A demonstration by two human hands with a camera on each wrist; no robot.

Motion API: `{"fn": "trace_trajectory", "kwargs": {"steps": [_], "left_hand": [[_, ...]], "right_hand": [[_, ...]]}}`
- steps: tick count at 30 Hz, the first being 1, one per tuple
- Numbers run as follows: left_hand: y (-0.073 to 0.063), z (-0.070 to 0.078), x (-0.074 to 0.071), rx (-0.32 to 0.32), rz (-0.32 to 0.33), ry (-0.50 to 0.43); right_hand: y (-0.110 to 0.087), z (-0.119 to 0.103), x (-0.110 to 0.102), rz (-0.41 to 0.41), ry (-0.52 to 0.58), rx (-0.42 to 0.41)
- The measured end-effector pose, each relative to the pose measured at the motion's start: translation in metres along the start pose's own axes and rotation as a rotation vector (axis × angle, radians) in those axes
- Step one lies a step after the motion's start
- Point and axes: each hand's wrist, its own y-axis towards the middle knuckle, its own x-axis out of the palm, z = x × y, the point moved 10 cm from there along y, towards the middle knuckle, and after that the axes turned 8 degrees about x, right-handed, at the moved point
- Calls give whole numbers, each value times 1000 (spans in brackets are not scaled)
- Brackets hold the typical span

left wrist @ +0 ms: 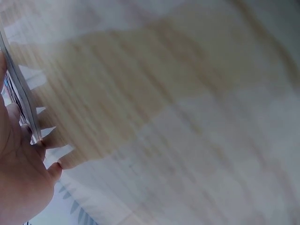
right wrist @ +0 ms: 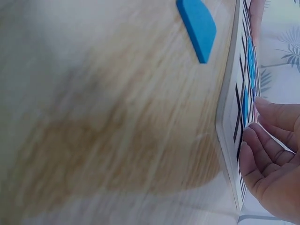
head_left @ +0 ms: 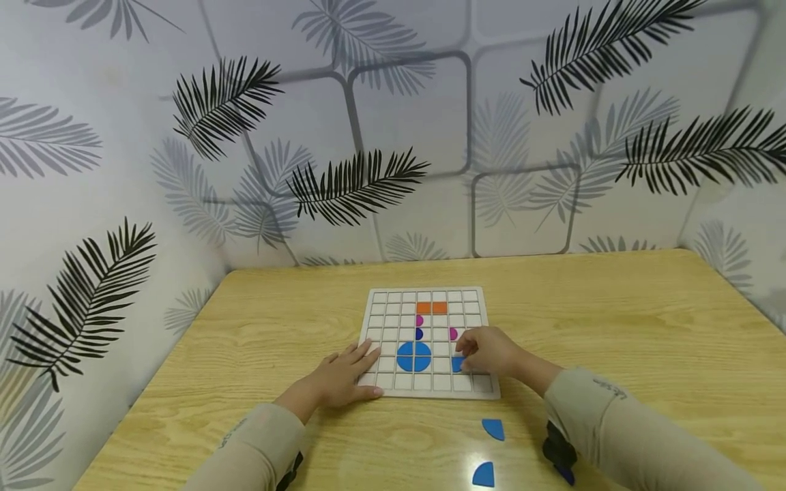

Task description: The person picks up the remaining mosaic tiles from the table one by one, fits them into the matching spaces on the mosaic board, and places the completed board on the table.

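Note:
A white square grid board (head_left: 393, 385) lies on the table. My left hand (head_left: 340, 375) rests spread on its left edge; in the left wrist view this hand (left wrist: 23, 173) lies along the board's rim. My right hand (head_left: 491, 351) is over the board's right side, its fingertips beside a blue quarter-circle piece (head_left: 457, 364) seated in a cell. In the right wrist view, thumb and fingers of the hand (right wrist: 274, 145) are apart at the board. Blue quarter pieces (head_left: 405, 358) form a circle left of it. Orange squares (head_left: 424, 308), magenta half-circles (head_left: 453, 333) and a dark blue half-circle (head_left: 419, 334) sit in other cells.
Two loose blue quarter-circle pieces, one nearer the board (head_left: 494, 428) and one closer to me (head_left: 484, 474), lie on the wooden table (head_left: 276, 327). A dark object (head_left: 559, 450) shows under the right sleeve. A leaf-patterned wall (head_left: 417, 204) stands behind the table.

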Motion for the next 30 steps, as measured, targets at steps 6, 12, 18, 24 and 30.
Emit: {"fn": "trace_trajectory", "kwargs": {"steps": [6,12,18,24,30], "left_hand": [[0,2,0,-9,-10,1],[0,4,0,-6,-7,-14],[1,3,1,-10,-13,-8],[0,4,1,-8,-5,-20],[0,3,1,-9,-4,-19]], "right_hand": [[-10,-2,-7,28,0,-28],[-21,-2,-12,24,14,-47],[-33,-1,-15,-2,62,-61],[-49,0,-19,-13,75,-64],[-65,-1,-20,-37,96,-83]]}}
